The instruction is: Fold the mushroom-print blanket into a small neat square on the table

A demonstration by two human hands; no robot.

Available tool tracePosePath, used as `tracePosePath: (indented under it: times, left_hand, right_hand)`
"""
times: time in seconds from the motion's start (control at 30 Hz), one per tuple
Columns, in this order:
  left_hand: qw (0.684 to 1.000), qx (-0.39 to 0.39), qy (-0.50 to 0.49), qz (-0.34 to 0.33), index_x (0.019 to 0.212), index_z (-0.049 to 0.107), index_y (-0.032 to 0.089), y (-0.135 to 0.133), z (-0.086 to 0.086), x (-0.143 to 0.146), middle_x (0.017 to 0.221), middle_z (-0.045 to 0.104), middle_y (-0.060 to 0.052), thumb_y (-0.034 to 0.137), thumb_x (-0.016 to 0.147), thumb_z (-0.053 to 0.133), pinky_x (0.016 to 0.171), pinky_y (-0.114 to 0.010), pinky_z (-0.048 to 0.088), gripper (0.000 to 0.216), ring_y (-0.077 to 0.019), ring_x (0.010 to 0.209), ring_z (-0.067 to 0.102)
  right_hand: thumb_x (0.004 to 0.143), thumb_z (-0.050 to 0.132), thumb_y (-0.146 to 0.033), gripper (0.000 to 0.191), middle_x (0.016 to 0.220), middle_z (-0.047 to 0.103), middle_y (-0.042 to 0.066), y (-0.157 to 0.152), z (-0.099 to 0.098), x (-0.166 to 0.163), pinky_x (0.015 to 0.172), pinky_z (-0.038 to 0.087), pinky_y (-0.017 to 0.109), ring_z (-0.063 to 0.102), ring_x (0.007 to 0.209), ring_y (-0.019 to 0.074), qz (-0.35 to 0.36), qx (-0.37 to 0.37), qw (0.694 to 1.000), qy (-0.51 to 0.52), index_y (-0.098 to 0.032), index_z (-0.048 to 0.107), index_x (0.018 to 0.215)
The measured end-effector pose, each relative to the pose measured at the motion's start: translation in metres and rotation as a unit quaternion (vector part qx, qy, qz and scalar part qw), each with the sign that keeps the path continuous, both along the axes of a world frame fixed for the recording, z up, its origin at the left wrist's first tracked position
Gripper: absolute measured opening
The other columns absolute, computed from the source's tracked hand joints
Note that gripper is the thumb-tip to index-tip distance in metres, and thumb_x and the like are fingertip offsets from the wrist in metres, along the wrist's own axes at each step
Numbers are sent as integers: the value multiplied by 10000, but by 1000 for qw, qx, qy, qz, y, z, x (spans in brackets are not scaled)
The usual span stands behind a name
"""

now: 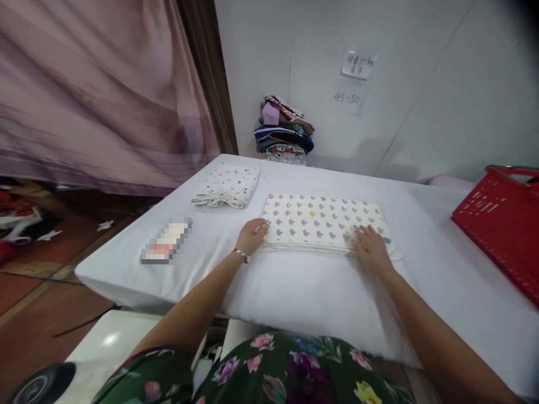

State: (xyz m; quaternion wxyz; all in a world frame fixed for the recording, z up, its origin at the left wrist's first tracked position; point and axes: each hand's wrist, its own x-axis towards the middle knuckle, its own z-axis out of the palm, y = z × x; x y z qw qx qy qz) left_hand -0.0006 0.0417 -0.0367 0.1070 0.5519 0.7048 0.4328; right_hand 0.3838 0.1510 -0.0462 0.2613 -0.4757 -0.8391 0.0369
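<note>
The left hand (251,235) touches the folded cloth (322,221) on the worktop (295,292), pinching or not I cannot tell; uneven pulling could skew it; the right hand (373,249), loosely open, rests on its right end, where jutting layers might slip.

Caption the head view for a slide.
Left hand and right hand touch opposite sides of a folded white rectangular cloth printed with grey motifs.

Soft light in here, brightest on the white worktop (303,286); a faint shadow smudges the wall (387,123), glare spots a pale surface (113,350), coarse pixels mask a flat item (167,241), and the upper right corner darkens.
</note>
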Motion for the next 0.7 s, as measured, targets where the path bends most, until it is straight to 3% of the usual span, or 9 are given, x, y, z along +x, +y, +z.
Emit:
tracePosePath:
  times: [0.13,0.23,0.33,0.5,0.7]
  left_hand:
    - [997,66,35,-12,848,665,236,-21,-4,8,913,659,-21,345,802,559,835,-331,486,160,-166,900,585]
    - [992,81,89,-43,857,672,239,-28,-10,10,941,644,-25,334,747,639,863,-350,469,149,-174,919,566]
    - [989,70,123,-52,861,679,242,-31,-14,10,965,630,-30,322,720,669,876,-362,463,162,-188,936,548]
    - [993,36,108,-37,829,688,245,-32,-14,10,951,617,-28,320,783,580,868,-352,471,139,-190,941,531]
    - [994,-1,105,-35,862,684,251,-35,-9,10,980,607,-30,313,821,494,883,-355,463,204,-196,972,518]
  right_hand:
    - [851,465,-360,268,1079,644,63,-21,4,-57,975,391,447,513,1127,248,120,-18,989,81,-245,671,979]
    - [837,485,-292,225,981,664,56,-32,12,-94,895,425,393,569,973,220,158,-50,983,78,-226,680,929]
    - [840,488,-262,210,953,659,47,-40,18,-118,863,409,361,551,945,209,157,-70,983,59,-222,682,910]
    - [852,500,-255,194,935,641,44,-46,17,-129,851,374,360,520,926,209,140,-63,988,22,-232,686,900]
    - [872,495,-267,193,911,617,55,-46,5,-126,796,396,372,503,891,216,175,-10,984,36,-235,682,907]
